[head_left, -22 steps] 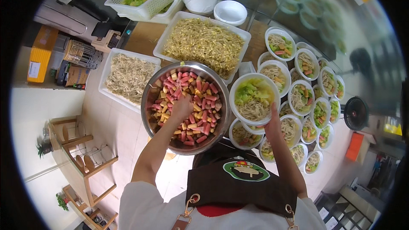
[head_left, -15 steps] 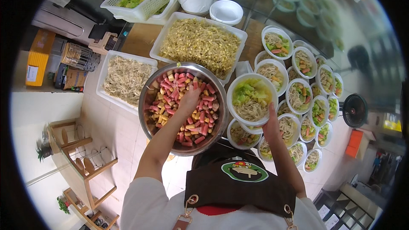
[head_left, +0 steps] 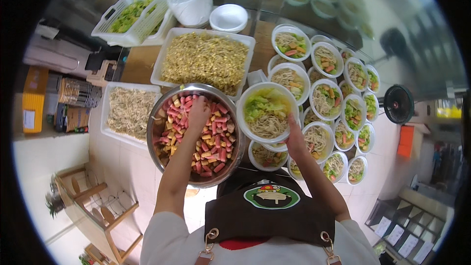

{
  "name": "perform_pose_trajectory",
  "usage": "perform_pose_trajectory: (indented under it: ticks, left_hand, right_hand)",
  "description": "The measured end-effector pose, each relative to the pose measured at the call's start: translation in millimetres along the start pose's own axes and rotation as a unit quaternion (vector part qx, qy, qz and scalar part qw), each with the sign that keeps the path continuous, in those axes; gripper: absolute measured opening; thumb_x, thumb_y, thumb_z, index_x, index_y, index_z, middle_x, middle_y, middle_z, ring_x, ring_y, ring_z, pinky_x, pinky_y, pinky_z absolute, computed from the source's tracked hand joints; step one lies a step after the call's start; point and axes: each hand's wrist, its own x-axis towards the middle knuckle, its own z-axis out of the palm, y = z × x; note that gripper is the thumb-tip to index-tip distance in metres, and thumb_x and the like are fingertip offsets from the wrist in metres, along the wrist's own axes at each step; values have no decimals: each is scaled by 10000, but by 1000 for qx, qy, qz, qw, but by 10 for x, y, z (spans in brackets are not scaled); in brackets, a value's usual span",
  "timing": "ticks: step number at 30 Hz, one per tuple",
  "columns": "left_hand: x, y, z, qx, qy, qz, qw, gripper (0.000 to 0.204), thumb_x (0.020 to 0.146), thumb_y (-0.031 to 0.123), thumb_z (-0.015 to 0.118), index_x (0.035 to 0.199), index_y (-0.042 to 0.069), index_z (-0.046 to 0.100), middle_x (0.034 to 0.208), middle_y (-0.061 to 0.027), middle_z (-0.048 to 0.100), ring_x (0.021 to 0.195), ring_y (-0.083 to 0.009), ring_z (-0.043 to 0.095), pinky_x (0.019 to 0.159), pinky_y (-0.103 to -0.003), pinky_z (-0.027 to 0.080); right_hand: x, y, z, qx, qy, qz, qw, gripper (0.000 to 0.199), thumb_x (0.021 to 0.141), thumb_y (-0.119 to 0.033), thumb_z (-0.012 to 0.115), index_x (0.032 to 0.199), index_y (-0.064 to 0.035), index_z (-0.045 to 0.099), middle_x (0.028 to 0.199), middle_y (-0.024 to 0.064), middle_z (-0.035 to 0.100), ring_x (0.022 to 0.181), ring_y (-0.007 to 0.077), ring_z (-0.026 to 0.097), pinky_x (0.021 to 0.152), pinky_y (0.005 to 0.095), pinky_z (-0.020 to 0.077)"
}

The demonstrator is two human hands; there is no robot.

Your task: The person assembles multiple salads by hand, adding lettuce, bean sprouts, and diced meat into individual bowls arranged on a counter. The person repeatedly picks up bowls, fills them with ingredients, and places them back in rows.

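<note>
My left hand (head_left: 198, 114) reaches down into a large steel bowl (head_left: 240, 153) full of cut pink sausage pieces (head_left: 216, 142) and yellowish chunks. Its fingers are curled among the pieces, and their tips are hidden. With my right hand (head_left: 296, 140) I grip the right rim of a white plastic bowl (head_left: 240, 118), thumb on top and the other fingers out of sight. Inside this bowl are green lettuce (head_left: 267, 102) and pale noodle-like strands (head_left: 269, 125). It is held just right of the steel bowl, above other filled bowls.
Several filled white bowls (head_left: 326, 99) crowd the right side, some stacked. Beyond the steel bowl lie a tray of bean sprouts (head_left: 156, 73) and a tray of pale strands (head_left: 106, 113). A lettuce basket (head_left: 147, 24), bagged bowls (head_left: 190, 2) and white bowls (head_left: 228, 18) stand farther back.
The view has shifted, so the table things appear farther left. My left hand has moved toward the far side of the steel bowl. The right hand still holds the same white bowl.
</note>
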Motion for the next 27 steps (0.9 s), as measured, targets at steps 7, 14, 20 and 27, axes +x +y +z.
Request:
perform_pose_trajectory:
  ticks: [7, 14, 20, 27]
  left_hand:
    - [113, 1808, -974, -266, -277, 54, 922, 347, 815, 98, 636, 1133, 49, 503, 1043, -143, 554, 887, -238, 612, 773, -336, 484]
    - [6, 2203, -1152, -131, -197, 129, 963, 316, 805, 60, 627, 1114, 56, 558, 1024, -112, 550, 896, -227, 591, 745, -317, 482]
    - [93, 1654, -1208, -155, -79, 105, 979, 141, 816, 19, 584, 957, 21, 597, 890, -115, 612, 784, -252, 593, 705, -308, 470]
    - [-296, 12, -1028, 142, -67, 170, 973, 262, 797, 113, 613, 1025, 2, 548, 885, -167, 565, 842, -336, 540, 745, -392, 432]
  right_hand:
    - [51, 118, -233, -33, 8, 18, 999, 593, 924, -479, 421, 1316, -38, 368, 1174, 95, 536, 1018, 177, 575, 776, 295, 520]
    - [-39, 214, -235, 52, -48, -29, 997, 586, 964, -436, 326, 1360, -7, 272, 1284, 159, 461, 1107, 238, 539, 912, 354, 478]
    - [-208, 139, -200, 217, -143, 5, 965, 571, 972, -418, 291, 1377, -18, 244, 1347, 185, 395, 1194, 288, 469, 998, 410, 417]
    - [-304, 207, -756, 238, -38, -44, 970, 557, 976, -414, 259, 1387, -38, 238, 1363, 172, 382, 1223, 301, 436, 1036, 429, 369]
